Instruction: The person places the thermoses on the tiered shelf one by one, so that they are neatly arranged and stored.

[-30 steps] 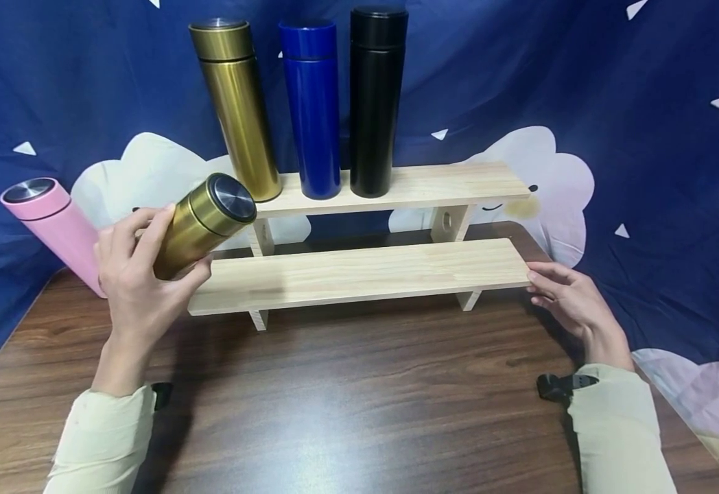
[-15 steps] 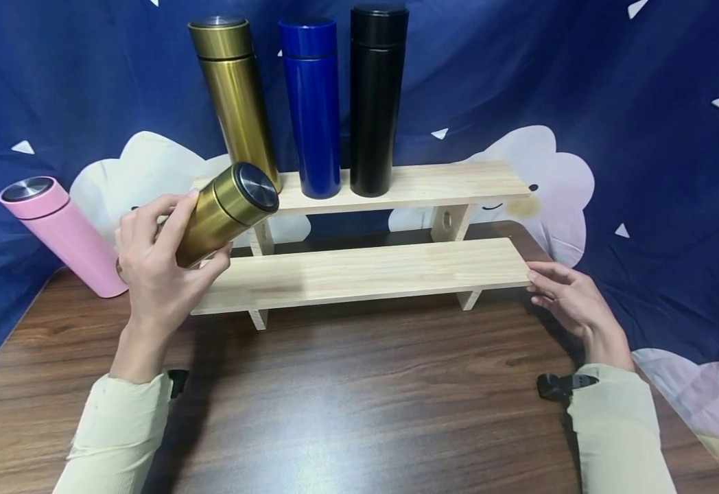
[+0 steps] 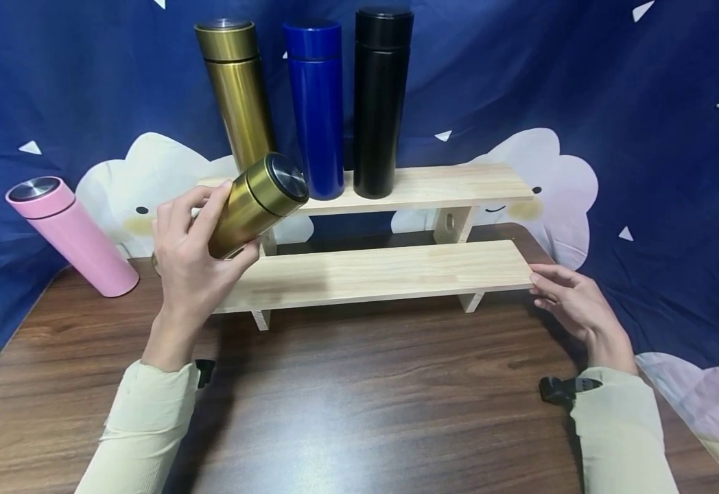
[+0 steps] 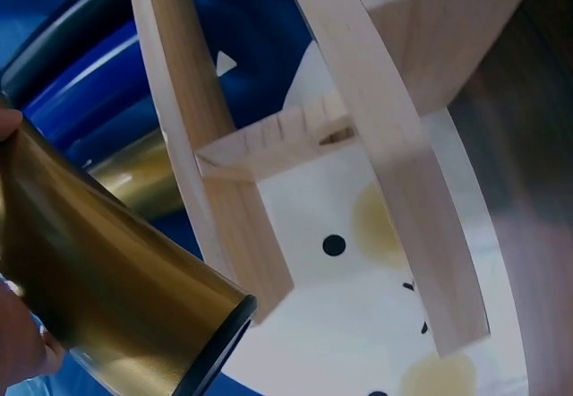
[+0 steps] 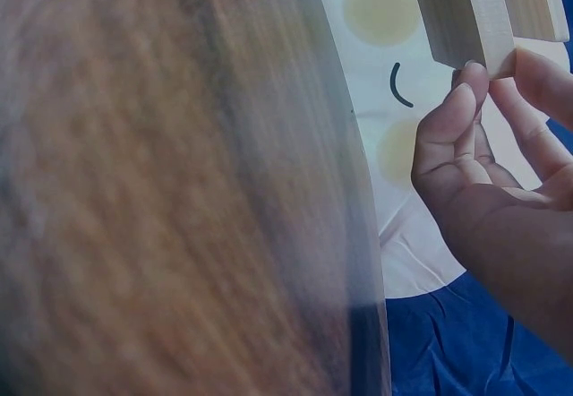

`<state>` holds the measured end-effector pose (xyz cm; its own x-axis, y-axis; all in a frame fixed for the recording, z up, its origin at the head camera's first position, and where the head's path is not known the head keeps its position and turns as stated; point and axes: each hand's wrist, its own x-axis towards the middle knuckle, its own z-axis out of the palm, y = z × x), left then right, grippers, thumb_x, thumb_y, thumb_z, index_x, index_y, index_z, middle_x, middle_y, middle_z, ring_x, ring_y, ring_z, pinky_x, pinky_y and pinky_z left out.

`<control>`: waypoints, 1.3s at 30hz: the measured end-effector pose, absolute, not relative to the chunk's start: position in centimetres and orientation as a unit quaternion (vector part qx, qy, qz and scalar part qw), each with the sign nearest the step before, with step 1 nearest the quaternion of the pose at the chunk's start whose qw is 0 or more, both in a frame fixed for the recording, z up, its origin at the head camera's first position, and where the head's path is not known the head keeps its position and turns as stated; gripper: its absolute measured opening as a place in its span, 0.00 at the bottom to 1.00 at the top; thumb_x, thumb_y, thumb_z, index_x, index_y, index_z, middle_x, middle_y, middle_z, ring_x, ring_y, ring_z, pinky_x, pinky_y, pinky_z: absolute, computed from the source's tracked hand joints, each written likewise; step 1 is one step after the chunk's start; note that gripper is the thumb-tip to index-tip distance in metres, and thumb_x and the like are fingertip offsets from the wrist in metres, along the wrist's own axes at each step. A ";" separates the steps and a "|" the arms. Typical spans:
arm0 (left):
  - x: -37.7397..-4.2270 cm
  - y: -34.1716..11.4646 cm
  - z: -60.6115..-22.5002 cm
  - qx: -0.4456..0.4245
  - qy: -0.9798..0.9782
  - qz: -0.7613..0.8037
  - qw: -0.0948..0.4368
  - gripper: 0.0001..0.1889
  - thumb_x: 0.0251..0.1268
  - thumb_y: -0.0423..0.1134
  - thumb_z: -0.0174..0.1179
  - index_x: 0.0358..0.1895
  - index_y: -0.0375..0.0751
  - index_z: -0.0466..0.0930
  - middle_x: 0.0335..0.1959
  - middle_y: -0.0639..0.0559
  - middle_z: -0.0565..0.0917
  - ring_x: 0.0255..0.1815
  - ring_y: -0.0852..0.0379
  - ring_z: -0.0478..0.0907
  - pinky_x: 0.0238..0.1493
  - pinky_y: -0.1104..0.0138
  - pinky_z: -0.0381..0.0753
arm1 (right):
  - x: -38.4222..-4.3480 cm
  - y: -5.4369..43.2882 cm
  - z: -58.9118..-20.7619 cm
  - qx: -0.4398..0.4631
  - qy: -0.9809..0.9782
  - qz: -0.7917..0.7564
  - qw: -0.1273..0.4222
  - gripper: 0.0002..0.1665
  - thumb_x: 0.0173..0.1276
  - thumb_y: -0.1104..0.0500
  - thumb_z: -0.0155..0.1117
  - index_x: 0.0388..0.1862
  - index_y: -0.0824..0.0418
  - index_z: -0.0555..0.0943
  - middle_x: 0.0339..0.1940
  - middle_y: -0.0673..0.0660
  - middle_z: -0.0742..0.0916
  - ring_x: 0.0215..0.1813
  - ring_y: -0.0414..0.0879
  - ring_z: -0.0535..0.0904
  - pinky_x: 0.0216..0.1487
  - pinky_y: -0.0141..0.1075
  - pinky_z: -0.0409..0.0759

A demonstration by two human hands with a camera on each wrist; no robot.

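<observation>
My left hand (image 3: 189, 261) grips a gold thermos flask (image 3: 245, 216), tilted with its dark, shiny lid up to the right, over the left part of the two-tier wooden stand's lower board (image 3: 384, 271). In the left wrist view the flask's body (image 4: 107, 262) slants down to a dark-rimmed base, and only fingertips show on it. At the lower board's right end, my right hand (image 3: 575, 305) pinches the corner; the right wrist view has its thumb and fingers (image 5: 448, 123) on that board end (image 5: 488, 29). On the upper board (image 3: 452, 184) stand gold (image 3: 239, 103), blue (image 3: 316, 110) and black (image 3: 383, 103) flasks.
A pink flask (image 3: 75, 240) leans in view at the table's back left. The stand sits on a brown wood-grain table (image 3: 335, 398). Behind it hangs a dark blue cloth (image 3: 489, 68) with white cloud shapes.
My left hand has carried the gold flask rightward and slightly up, from beside the pink flask to over the stand's left part. The right hand has stayed at the board's end.
</observation>
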<state>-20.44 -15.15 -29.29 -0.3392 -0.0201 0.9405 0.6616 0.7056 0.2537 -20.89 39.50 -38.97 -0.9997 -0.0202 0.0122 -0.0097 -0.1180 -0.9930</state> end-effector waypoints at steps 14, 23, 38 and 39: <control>-21.0 -13.0 -29.0 -0.208 -0.749 -0.339 0.530 0.33 0.44 0.42 0.72 0.62 0.43 0.83 0.53 0.39 0.82 0.49 0.37 0.72 0.53 0.53 0.65 | -20.7 39.8 -39.2 -0.012 0.662 -0.749 0.005 0.13 0.72 0.68 0.63 0.47 0.54 0.89 0.37 0.48 0.88 0.37 0.40 0.83 0.36 0.30 0.82; -21.5 -11.8 -28.5 -0.205 -0.741 -0.356 0.530 0.34 0.46 0.43 0.73 0.63 0.43 0.81 0.52 0.40 0.82 0.53 0.40 0.74 0.54 0.52 0.68 | -21.1 39.7 -38.9 -0.016 0.652 -0.758 0.002 0.13 0.72 0.68 0.63 0.47 0.55 0.89 0.38 0.49 0.88 0.36 0.40 0.83 0.35 0.30 0.82; -22.0 -9.5 -28.8 -0.201 -0.744 -0.380 0.512 0.36 0.44 0.42 0.75 0.64 0.43 0.81 0.54 0.42 0.82 0.52 0.41 0.75 0.50 0.51 0.72 | -21.0 39.5 -39.1 -0.016 0.646 -0.763 0.005 0.13 0.71 0.69 0.64 0.45 0.54 0.89 0.35 0.50 0.88 0.35 0.40 0.83 0.35 0.30 0.82; -22.0 -9.4 -28.8 -0.202 -0.743 -0.383 0.510 0.36 0.44 0.42 0.75 0.64 0.43 0.81 0.54 0.42 0.82 0.52 0.42 0.75 0.50 0.51 0.72 | -21.0 39.5 -39.1 -0.016 0.644 -0.765 0.005 0.13 0.71 0.69 0.64 0.45 0.55 0.89 0.35 0.50 0.88 0.35 0.40 0.84 0.35 0.30 0.82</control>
<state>-22.04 -9.37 -28.82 -0.3983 -0.0904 0.9128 0.6912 0.6246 0.3635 -20.97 39.53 -39.08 -0.9994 -0.0286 0.0170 -0.0119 -0.1708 -0.9852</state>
